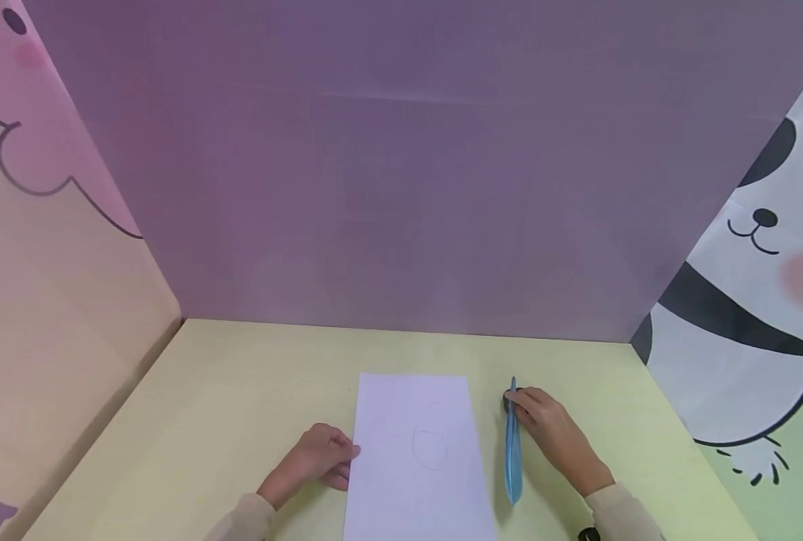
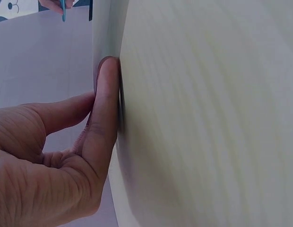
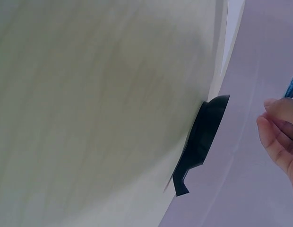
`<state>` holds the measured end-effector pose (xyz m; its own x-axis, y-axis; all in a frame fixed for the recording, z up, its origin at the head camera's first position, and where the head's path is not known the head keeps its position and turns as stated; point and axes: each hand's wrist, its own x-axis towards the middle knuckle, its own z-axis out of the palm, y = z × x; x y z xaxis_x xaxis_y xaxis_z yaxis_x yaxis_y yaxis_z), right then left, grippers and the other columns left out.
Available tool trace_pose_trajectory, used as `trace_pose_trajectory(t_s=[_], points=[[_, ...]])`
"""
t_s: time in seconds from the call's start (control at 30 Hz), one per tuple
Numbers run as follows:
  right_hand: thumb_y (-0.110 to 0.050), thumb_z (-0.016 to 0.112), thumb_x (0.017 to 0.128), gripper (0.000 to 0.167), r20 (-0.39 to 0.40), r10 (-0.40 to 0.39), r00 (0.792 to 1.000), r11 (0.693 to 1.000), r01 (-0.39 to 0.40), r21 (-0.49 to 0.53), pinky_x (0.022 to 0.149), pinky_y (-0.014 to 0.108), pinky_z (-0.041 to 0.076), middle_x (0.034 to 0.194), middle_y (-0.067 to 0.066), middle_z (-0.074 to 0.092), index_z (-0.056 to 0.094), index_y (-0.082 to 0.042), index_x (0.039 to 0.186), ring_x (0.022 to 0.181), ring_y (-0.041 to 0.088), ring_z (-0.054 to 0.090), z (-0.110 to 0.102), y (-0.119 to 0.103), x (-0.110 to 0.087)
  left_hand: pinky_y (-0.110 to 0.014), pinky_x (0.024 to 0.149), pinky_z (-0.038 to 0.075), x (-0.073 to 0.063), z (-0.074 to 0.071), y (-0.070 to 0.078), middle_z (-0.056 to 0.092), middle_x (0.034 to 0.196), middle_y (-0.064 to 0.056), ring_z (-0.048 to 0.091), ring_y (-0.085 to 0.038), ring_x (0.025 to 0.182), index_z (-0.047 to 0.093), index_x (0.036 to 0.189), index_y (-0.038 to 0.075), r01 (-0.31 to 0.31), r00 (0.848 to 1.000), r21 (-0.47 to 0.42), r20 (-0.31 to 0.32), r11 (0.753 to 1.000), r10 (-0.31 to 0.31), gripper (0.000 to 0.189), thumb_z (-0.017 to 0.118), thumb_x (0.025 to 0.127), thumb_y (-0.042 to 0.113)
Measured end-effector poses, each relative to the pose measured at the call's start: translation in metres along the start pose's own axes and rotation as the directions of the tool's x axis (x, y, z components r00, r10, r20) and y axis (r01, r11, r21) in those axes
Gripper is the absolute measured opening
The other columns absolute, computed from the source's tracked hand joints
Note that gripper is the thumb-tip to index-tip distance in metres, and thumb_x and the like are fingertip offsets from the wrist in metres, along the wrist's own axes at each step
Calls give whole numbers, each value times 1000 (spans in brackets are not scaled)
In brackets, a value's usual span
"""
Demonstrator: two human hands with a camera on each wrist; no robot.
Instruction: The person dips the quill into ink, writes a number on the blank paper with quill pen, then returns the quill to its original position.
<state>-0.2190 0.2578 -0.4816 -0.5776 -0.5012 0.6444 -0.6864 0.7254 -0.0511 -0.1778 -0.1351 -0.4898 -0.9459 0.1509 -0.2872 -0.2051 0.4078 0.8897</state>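
Observation:
A white sheet of paper (image 1: pixel 401 500) lies on the table, with a thin rounded outline and a line across it drawn on its face. Against its left edge rests my left hand (image 1: pixel 320 454); its fingertip touches the edge, and the thumb meets the finger in the left wrist view. My right hand (image 1: pixel 555 428) pinches a slim blue feather-shaped pen (image 1: pixel 512 469), its narrow end pointing away from me. Beneath and behind those fingers is a small black object (image 3: pixel 203 137), low like a dish or stand; its kind is unclear.
The pale yellow table (image 1: pixel 259 376) ends at a purple backdrop (image 1: pixel 401 188). A panda-printed panel (image 1: pixel 732 368) rises on the right, a cartoon-printed panel (image 1: pixel 70 300) on the left. Another dark item (image 1: pixel 588 534) shows beside my right sleeve.

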Motion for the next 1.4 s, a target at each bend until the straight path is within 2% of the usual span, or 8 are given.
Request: trace_pose_trajectory(t_s=[0.13,0.43,0.67,1.0,1.4], points=[[16,85,72,40,-20,-9,1000,1000,9,-9,70,23,64,98,8,71,73,2,107,83,17,70,0,3,-3,-37,61,68,1,0,-2,71,76,-13,76,-28,64,68,102,-10,-9,1000,-4,11,1000,9,16,71,97,5],[16,84,73,39,9,13,1000,1000,-13,-24,70,26,65,98,9,71,73,1,107,83,19,71,-2,12,-11,-38,62,69,2,0,-6,71,74,-12,77,-31,64,68,100,-11,-51,998,-24,29,998,52,15,70,97,4],[16,89,67,46,6,11,1000,998,-11,-69,67,24,64,96,6,70,74,-3,106,79,17,70,-4,20,-20,-37,61,68,2,1,-4,71,74,-13,77,-30,63,67,98,-11,-44,999,-29,30,999,45,14,70,97,2],[16,87,69,44,60,50,997,995,-45,-86,71,28,66,99,9,71,72,-1,107,85,21,72,-11,24,-23,-36,60,68,5,-1,-5,71,75,-13,76,-28,63,68,100,-11,-51,998,-29,34,998,52,15,70,97,3],[16,87,69,42,71,60,996,993,-53,-101,72,32,66,96,7,69,72,-2,103,84,21,70,-17,32,-31,-38,61,69,1,-1,-3,71,74,-12,77,-31,64,68,100,-12,-48,998,-18,33,999,49,15,70,97,3]])
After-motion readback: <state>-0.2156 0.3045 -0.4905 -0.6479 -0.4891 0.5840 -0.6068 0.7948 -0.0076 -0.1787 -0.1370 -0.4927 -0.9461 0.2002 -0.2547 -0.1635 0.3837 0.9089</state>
